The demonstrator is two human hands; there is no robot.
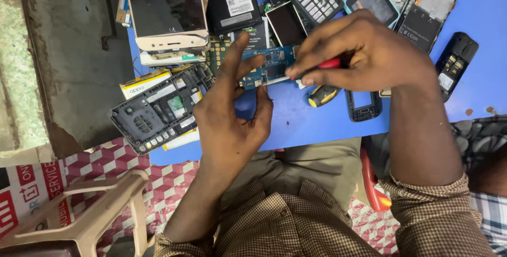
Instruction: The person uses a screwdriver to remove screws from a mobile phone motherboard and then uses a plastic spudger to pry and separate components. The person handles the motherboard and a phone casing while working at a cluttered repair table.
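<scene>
Left hand (232, 114) pinches circuit board (266, 67); right grip (359, 54) clamps screwdriver (322, 66) amid phone shells (161, 109).

Bright, even light falls from above; soft shadows lie under the hands on the blue counter (317, 125). Phone screens show mild glare. Focus stays sharp throughout.

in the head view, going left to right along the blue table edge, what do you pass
dark phone frame → left hand → blue circuit board → yellow-and-black screwdriver handle → small black bezel → right hand → black phone back
</scene>
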